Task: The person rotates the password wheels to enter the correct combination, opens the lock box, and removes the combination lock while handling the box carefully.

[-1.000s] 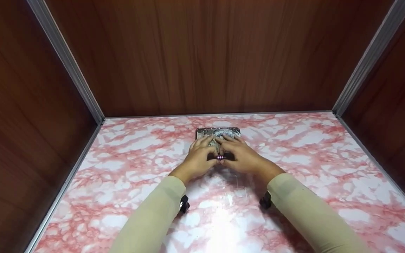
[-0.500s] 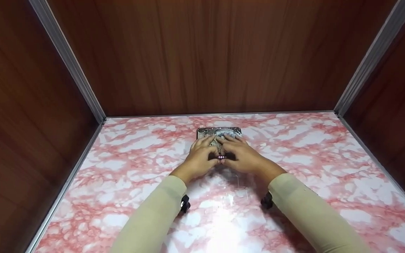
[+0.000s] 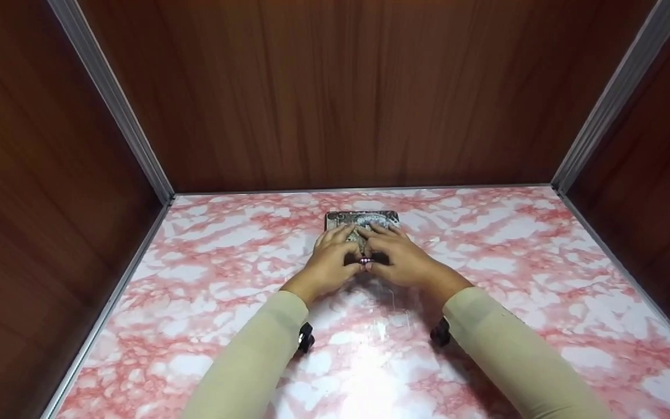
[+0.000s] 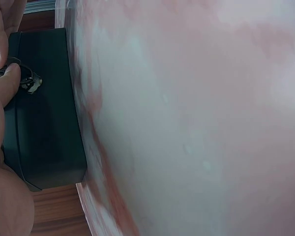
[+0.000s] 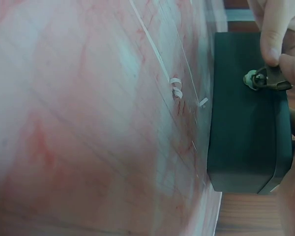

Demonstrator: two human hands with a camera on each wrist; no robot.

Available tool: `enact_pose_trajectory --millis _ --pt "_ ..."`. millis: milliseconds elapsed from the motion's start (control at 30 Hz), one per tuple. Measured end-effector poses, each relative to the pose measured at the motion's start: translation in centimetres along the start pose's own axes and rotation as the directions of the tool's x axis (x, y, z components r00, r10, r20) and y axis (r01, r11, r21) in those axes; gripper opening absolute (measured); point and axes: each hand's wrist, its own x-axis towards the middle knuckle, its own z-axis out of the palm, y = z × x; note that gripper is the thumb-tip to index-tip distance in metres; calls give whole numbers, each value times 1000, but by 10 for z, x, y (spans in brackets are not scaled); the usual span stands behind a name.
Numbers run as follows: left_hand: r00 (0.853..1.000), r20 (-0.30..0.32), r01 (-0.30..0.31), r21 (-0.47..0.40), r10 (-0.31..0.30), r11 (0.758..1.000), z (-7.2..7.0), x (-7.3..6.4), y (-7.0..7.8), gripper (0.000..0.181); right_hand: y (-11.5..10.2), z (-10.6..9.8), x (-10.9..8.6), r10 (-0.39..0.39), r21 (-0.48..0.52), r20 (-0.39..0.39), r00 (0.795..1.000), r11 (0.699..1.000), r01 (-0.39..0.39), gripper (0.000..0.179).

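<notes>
A dark box with a patterned lid point(image 3: 364, 216) stands on the table. Its front face looks dark green in the left wrist view point(image 4: 46, 113) and the right wrist view point(image 5: 243, 123). My left hand point(image 3: 330, 265) lies over the lid's left side, and its thumb and a finger pinch the small metal clasp point(image 4: 32, 83) at the front. On the right side, my right hand point(image 3: 405, 259) does likewise, thumb and finger on the bronze-coloured part of the clasp point(image 5: 278, 81). Other fingers of both hands rest on the lid. The hands hide much of the lid.
A red-and-white marbled tabletop point(image 3: 224, 279) lies under the box. Brown wood-grain panels point(image 3: 335, 93) with metal edge strips enclose it at the back and sides. White scraps or marks point(image 5: 176, 88) show on the surface near the box.
</notes>
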Motion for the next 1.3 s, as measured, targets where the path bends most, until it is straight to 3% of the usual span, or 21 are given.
enact_pose_trajectory --millis 167,200,500,1100,1300 --pt "1000 -4 -7 -1 7 1000 -1 0 0 16 0 0 1 -2 23 5 1000 1000 2 18" --pt "1000 4 10 -2 -10 1000 -6 -4 9 14 0 0 1 -5 23 4 1000 1000 5 18" --pt "1000 1 17 50 -17 999 -6 -3 9 17 1 1 1 -22 25 -17 1000 999 22 21" --pt "1000 -2 4 28 -4 1000 -6 -4 9 19 -1 1 0 6 24 -6 1000 1000 -6 17" --pt "1000 -4 5 33 -5 999 -6 -4 9 20 0 1 0 0 25 -9 1000 1000 1 22"
